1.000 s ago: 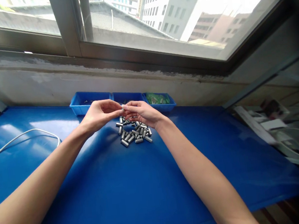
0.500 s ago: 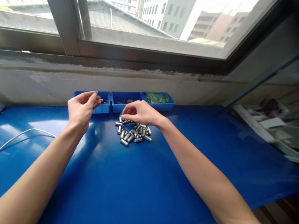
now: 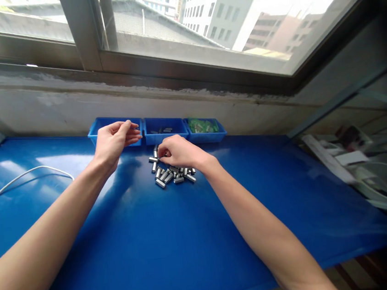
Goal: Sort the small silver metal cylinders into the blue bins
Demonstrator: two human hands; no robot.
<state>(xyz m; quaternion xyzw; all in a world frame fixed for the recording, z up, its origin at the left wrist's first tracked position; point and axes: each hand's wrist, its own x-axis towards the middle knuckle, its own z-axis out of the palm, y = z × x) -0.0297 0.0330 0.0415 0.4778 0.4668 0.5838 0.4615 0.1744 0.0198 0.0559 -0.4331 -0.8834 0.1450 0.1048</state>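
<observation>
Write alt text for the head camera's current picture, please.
A person's right hand is at a pile of small metal pieces on a blue table, while the left hand is near the leftmost of three blue bins. The bins stand in a row below a window.

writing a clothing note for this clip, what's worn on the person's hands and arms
The left hand and right hand wear no gloves. The left arm and right arm show no sleeve, watch or bracelet in view. Rings can't be ruled out.
</observation>
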